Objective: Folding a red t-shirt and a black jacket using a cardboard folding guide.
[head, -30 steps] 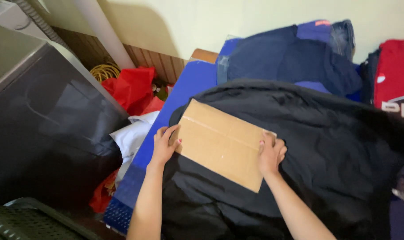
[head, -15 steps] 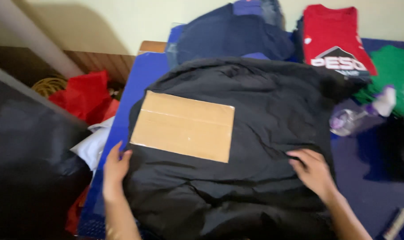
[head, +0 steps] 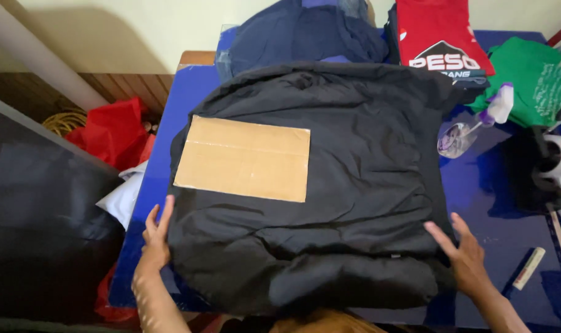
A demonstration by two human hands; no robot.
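We note black garment (head: pixel 330 185) flat on blue surface (head: pixel 496 191) w/ cardboard sheet (head: pixel 243 159) now lying free on its left half, our hands off the board since approx. a sec ago: left hand (head: pixel 155 237) and right hand (head: pixel 462 253) open, fingers spread, flat at garment's lower side edges.

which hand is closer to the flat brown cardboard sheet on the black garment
Left. The left hand rests at the black garment's left edge, just below the flat brown cardboard sheet; the right hand is at the far right edge.
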